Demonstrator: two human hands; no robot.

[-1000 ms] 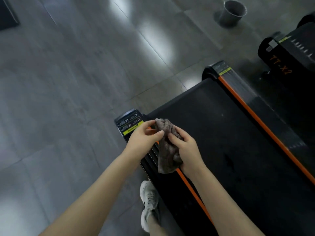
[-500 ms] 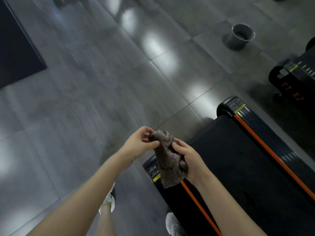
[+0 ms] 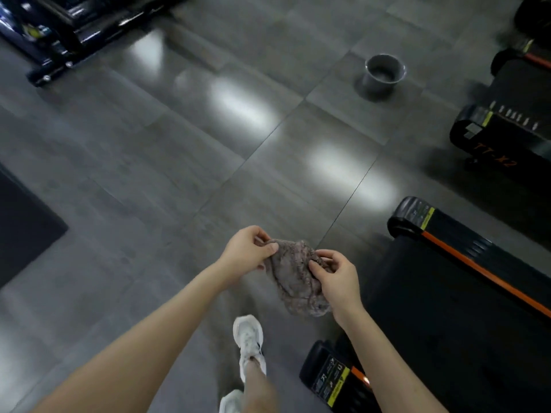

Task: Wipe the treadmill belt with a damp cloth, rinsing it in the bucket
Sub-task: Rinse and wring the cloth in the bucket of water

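Now our left hand and right hand pinch the cloth; the bucket stands far-right on the floor, nearer the right.

**Glossy grey tiles, gym gear around**

The tiled floor carries a treadmill just right of the grip on the cloth. A second treadmill stands further right, a grey bucket well beyond the grip, a dark mat far left, and a white shoe just beneath.
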